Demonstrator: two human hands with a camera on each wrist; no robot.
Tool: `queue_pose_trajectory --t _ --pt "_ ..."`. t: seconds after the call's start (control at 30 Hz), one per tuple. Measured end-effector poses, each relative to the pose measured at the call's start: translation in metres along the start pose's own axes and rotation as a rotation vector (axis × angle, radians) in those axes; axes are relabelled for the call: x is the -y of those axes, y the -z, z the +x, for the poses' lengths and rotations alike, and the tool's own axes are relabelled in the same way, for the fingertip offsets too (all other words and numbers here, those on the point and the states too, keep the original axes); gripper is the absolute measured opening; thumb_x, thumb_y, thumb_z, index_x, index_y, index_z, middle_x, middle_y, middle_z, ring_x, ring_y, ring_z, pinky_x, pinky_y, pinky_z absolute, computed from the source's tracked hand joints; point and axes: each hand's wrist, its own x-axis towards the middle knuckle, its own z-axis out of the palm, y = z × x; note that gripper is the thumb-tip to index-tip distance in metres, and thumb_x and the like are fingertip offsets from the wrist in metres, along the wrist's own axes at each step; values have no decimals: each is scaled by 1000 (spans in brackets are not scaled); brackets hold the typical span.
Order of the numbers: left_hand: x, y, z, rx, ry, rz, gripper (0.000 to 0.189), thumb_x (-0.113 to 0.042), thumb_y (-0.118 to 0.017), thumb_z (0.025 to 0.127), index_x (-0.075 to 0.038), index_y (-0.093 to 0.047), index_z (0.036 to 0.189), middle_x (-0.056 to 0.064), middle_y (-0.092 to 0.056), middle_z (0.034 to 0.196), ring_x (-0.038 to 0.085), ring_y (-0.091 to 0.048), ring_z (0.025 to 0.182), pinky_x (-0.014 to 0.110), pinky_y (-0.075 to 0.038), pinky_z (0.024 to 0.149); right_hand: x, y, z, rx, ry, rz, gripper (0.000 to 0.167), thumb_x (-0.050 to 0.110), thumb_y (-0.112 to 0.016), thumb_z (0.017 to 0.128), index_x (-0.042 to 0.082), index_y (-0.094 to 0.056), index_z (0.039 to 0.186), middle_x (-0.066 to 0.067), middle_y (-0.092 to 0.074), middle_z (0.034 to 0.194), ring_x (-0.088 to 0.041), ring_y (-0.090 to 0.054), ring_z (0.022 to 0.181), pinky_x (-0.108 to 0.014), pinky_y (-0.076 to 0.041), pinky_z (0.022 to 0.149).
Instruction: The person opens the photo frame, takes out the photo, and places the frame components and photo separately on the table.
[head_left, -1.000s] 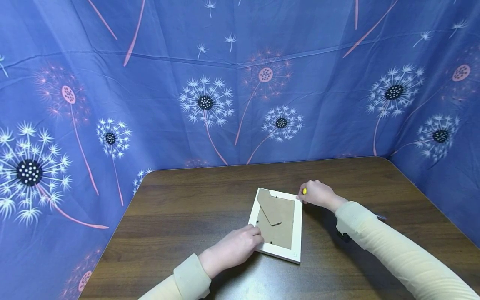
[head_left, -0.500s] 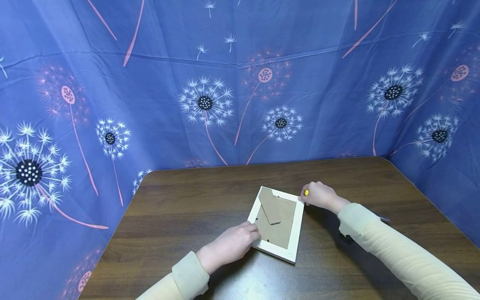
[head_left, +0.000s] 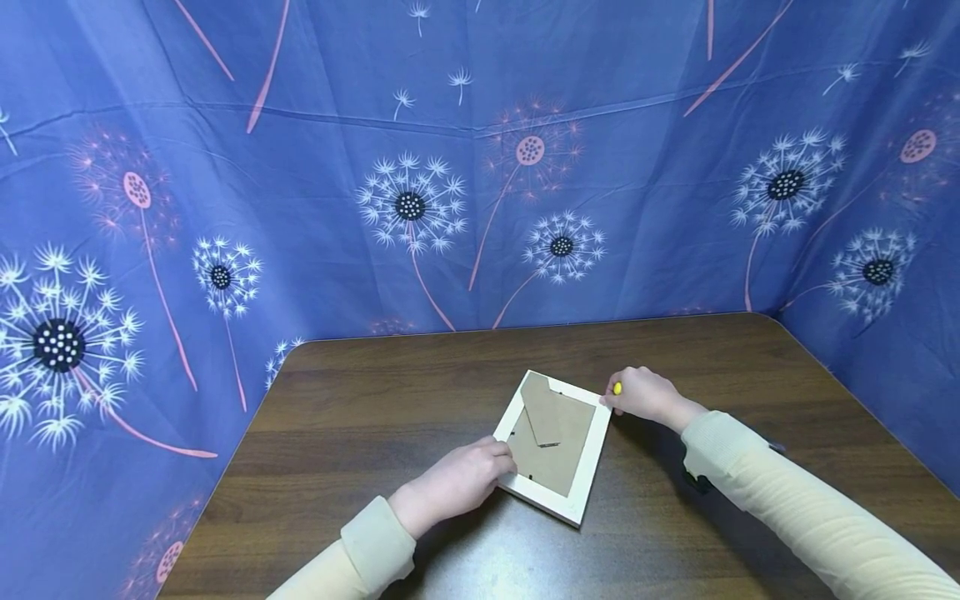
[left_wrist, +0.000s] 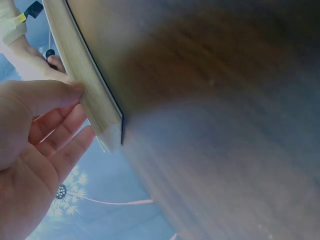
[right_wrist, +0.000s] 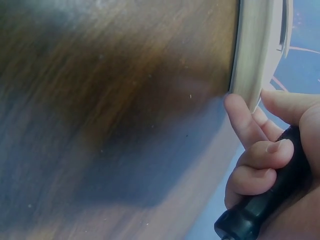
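Left hand [head_left: 457, 483] pinches the near-left corner of a white picture frame [head_left: 566, 425], back side up over the middle of the brown tabletop [head_left: 375, 400]. Right hand [head_left: 647, 395], fingers curled round a black-handled tool [right_wrist: 285, 185], steadies the far-right corner with thumb and forefinger.

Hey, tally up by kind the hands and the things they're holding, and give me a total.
Hands: 2, the left hand and the right hand
Picture frames: 1, the white picture frame, held by both
Tools: 1, the black-handled tool in the right hand
Total: 4
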Motion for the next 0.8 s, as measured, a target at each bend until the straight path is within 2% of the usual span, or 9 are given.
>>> queue_pose_trajectory --t 0.43,0.8 --pt "10 -1 1 13 3 -19 25 0 -70 73 -16 -69 93 -8 -64 94 7 -59 91 18 -47 84 -1 0 -8 3 -10 25 18 28 -64 86 9 -67 84 2 -62 62 -12 -50 56 -30 -36 53" --pt "15 1 2 16 27 -36 26 2 -69 74 -16 -70 93 -7 -65 96 7 -60 93 18 -47 85 -2 -1 -12 11 -26 31 21 27 -64 87 7 -68 86 3 -63 61 -12 -53 58 -29 -37 53"
